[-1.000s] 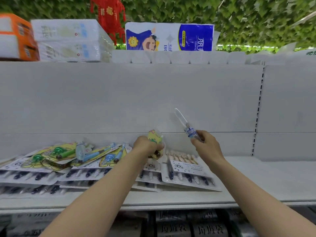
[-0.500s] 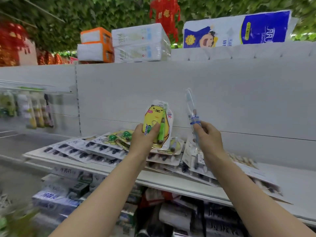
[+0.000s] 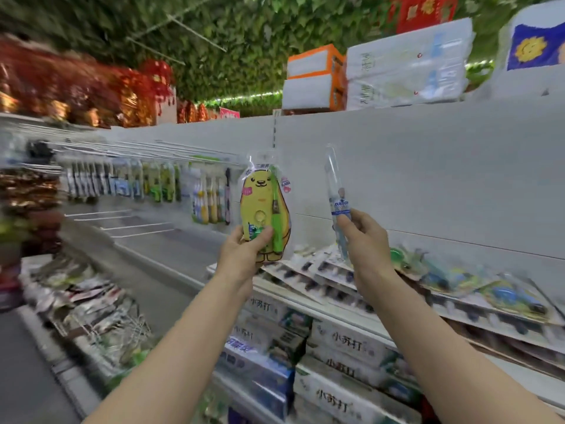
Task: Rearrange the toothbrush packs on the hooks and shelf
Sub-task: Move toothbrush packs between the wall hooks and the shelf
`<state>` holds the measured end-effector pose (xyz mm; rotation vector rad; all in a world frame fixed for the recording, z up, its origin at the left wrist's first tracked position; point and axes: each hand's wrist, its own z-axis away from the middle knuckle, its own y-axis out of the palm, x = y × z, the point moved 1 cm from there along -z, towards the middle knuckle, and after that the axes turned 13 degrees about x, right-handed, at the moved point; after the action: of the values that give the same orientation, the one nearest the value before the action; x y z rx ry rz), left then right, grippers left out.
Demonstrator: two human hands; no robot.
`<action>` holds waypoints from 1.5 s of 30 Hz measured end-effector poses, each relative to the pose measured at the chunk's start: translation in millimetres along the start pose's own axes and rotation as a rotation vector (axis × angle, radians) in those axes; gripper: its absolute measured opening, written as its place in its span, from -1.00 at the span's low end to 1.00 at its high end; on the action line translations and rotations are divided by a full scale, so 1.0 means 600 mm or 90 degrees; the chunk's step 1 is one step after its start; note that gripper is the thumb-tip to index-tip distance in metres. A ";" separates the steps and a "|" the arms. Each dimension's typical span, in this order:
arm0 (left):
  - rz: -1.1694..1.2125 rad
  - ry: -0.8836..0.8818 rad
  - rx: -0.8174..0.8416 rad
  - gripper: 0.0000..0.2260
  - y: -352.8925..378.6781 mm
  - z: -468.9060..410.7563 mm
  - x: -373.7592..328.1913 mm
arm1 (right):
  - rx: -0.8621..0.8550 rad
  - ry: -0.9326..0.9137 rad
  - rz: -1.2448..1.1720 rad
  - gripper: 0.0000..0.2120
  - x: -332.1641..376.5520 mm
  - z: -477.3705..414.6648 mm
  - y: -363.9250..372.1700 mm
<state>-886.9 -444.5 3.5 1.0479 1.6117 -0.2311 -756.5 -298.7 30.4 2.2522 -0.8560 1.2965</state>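
Note:
My left hand [image 3: 243, 255] grips the bottom of a yellow bear-shaped toothbrush pack [image 3: 263, 206] with a green brush, held upright in front of the white back panel. My right hand [image 3: 365, 240] pinches a slim clear toothbrush pack [image 3: 335, 191] with a blue label, also upright. Below both hands, several flat toothbrush packs [image 3: 321, 270] lie in a pile on the white shelf [image 3: 305, 299]. To the left, a row of toothbrush packs [image 3: 146, 183] hangs from wire hooks [image 3: 137, 149].
Boxed toothpaste [image 3: 345, 347] fills the shelf underneath. Tissue packs [image 3: 406, 62] and orange boxes [image 3: 315, 78] stand on top of the shelving. Red decorations [image 3: 76, 90] hang at the left, with bare wire hooks [image 3: 122, 223] beneath the hanging packs. The aisle floor [image 3: 24, 377] is at lower left.
My view has swung left, bringing the hooks with hanging packs into sight. Both hands rose from the shelf pile with their packs and now hold them upright.

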 end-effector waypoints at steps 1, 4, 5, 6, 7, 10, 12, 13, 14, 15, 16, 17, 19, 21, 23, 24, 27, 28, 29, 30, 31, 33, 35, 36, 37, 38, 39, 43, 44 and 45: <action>-0.003 0.003 -0.013 -0.77 -0.041 -0.008 -0.012 | 0.012 -0.003 -0.007 -0.82 -0.009 -0.012 0.042; -0.004 0.013 -0.043 -0.77 -0.158 -0.026 -0.042 | 0.039 -0.015 -0.028 -0.85 -0.035 -0.040 0.162; -0.010 0.013 -0.052 -0.80 -0.194 -0.030 -0.053 | 0.044 -0.016 -0.035 -0.85 -0.044 -0.049 0.199; -0.016 0.011 -0.061 -0.82 -0.231 -0.034 -0.063 | 0.049 -0.016 -0.044 -0.85 -0.054 -0.058 0.236; -0.020 0.010 -0.068 -0.83 -0.265 -0.039 -0.073 | 0.053 -0.017 -0.052 -0.84 -0.062 -0.067 0.272; -0.021 0.016 -0.084 -0.84 -0.370 -0.061 -0.102 | 0.076 -0.011 -0.069 -0.79 -0.089 -0.096 0.388; -0.013 0.016 -0.096 -0.83 -0.414 -0.074 -0.116 | 0.100 -0.008 -0.067 -0.77 -0.105 -0.111 0.447; -0.010 0.018 -0.099 -0.82 -0.441 -0.084 -0.125 | 0.113 -0.005 -0.063 -0.77 -0.114 -0.121 0.484; -0.008 0.023 -0.100 -0.82 -0.466 -0.096 -0.133 | 0.121 -0.003 -0.059 -0.78 -0.123 -0.132 0.518; -0.006 0.027 -0.099 -0.82 -0.492 -0.110 -0.141 | 0.125 -0.003 -0.060 -0.79 -0.131 -0.145 0.550; -0.008 0.032 -0.099 -0.83 -0.517 -0.125 -0.149 | 0.129 -0.004 -0.063 -0.81 -0.137 -0.158 0.583; -0.008 0.037 -0.095 -0.84 -0.542 -0.141 -0.157 | 0.133 -0.008 -0.065 -0.82 -0.143 -0.171 0.613; -0.005 0.043 -0.085 -0.83 -0.588 -0.174 -0.171 | 0.140 -0.015 -0.068 -0.81 -0.164 -0.201 0.668; -0.001 0.047 -0.083 -0.81 -0.636 -0.205 -0.182 | 0.150 -0.009 -0.067 -0.79 -0.189 -0.228 0.720; 0.013 0.046 -0.078 -0.78 -0.683 -0.238 -0.198 | 0.147 -0.002 -0.058 -0.79 -0.209 -0.259 0.766; 0.015 0.039 -0.079 -0.76 -0.707 -0.252 -0.205 | 0.138 0.006 -0.053 -0.79 -0.217 -0.271 0.786; 0.020 0.035 -0.082 -0.76 -0.771 -0.288 -0.222 | 0.124 0.018 -0.041 -0.80 -0.231 -0.298 0.838; 0.023 0.040 -0.079 -0.79 -0.788 -0.297 -0.227 | 0.122 0.018 -0.032 -0.81 -0.235 -0.306 0.854; 0.024 0.043 -0.075 -0.81 -0.804 -0.305 -0.232 | 0.123 0.022 -0.024 -0.81 -0.238 -0.314 0.869; 0.027 0.041 -0.070 -0.82 -0.818 -0.313 -0.236 | 0.123 0.027 -0.016 -0.81 -0.242 -0.321 0.883; 0.030 0.038 -0.064 -0.81 -0.831 -0.321 -0.241 | 0.120 0.032 -0.011 -0.80 -0.245 -0.328 0.896; 0.037 0.031 -0.041 -0.77 -0.856 -0.337 -0.249 | 0.098 0.036 -0.004 -0.76 -0.252 -0.339 0.919; 0.036 0.027 -0.019 -0.73 -0.879 -0.356 -0.257 | 0.067 0.037 -0.002 -0.79 -0.259 -0.348 0.936; 0.033 0.024 -0.006 -0.73 -0.891 -0.365 -0.258 | 0.054 0.039 0.000 -0.83 -0.264 -0.350 0.942; 0.033 0.018 0.007 -0.73 -0.904 -0.375 -0.257 | 0.039 0.040 0.005 -0.86 -0.270 -0.350 0.948; 0.036 0.012 0.022 -0.73 -0.915 -0.384 -0.259 | 0.024 0.038 0.011 -0.87 -0.275 -0.352 0.954; 0.036 0.007 0.035 -0.73 -0.925 -0.392 -0.260 | 0.010 0.039 0.021 -0.87 -0.280 -0.353 0.960; 0.036 -0.005 0.083 -0.76 -0.961 -0.421 -0.273 | -0.053 0.049 0.049 -0.75 -0.294 -0.364 0.982; 0.040 -0.011 0.095 -0.75 -0.967 -0.428 -0.276 | -0.067 0.051 0.052 -0.71 -0.297 -0.367 0.986; 0.044 -0.019 0.108 -0.75 -0.973 -0.435 -0.279 | -0.081 0.052 0.054 -0.68 -0.300 -0.368 0.991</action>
<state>-1495.5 -701.5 20.3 1.2213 1.5467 -0.3397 -1368.4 -543.4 5.1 2.0705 -0.9850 1.3218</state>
